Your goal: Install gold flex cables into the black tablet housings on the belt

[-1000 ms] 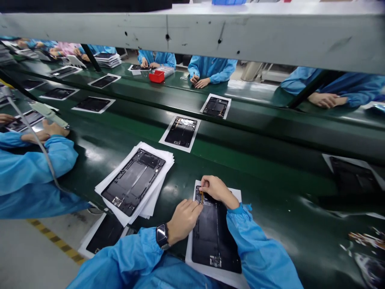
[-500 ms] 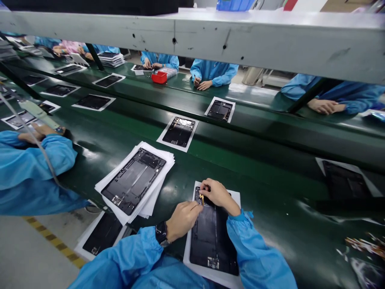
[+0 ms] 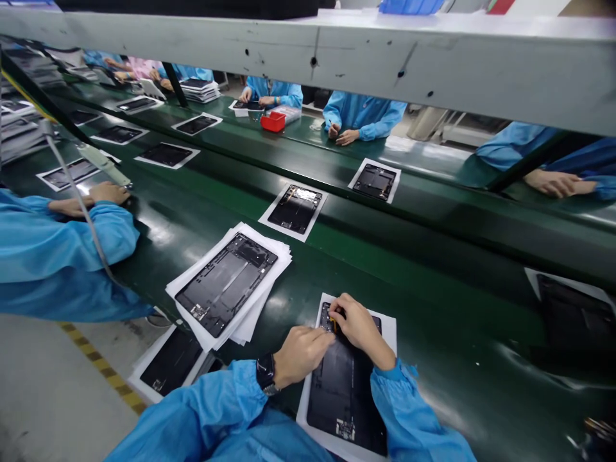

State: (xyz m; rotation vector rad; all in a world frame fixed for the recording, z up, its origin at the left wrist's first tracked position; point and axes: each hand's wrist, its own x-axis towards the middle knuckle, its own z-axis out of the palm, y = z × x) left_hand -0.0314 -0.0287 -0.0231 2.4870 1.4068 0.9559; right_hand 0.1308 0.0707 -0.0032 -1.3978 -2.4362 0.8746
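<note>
A black tablet housing (image 3: 341, 391) lies on white paper (image 3: 389, 327) in front of me, with a small circuit piece near its lower edge. At its upper end, my right hand (image 3: 357, 328) is closed in a pinch on a thin orange flex cable (image 3: 333, 325). My left hand (image 3: 299, 354), with a black watch on the wrist, has its fingers pressed together at the cable's lower end. Its fingertips hide whatever they grip. Left of my hands, another tablet housing (image 3: 226, 282) tops a stack of white sheets.
More housings on paper lie along the green bench, one (image 3: 294, 210) ahead and one (image 3: 575, 314) at right. A grey shelf beam (image 3: 269, 48) crosses above. A co-worker's sleeve (image 3: 62, 250) is at left; others sit opposite near a red bin (image 3: 273, 121).
The view has shifted, so the scene sits further right. Both my hands stay at the housing's upper end, with the right fingers now covering more of the cable. The co-worker's hand at left has moved.
</note>
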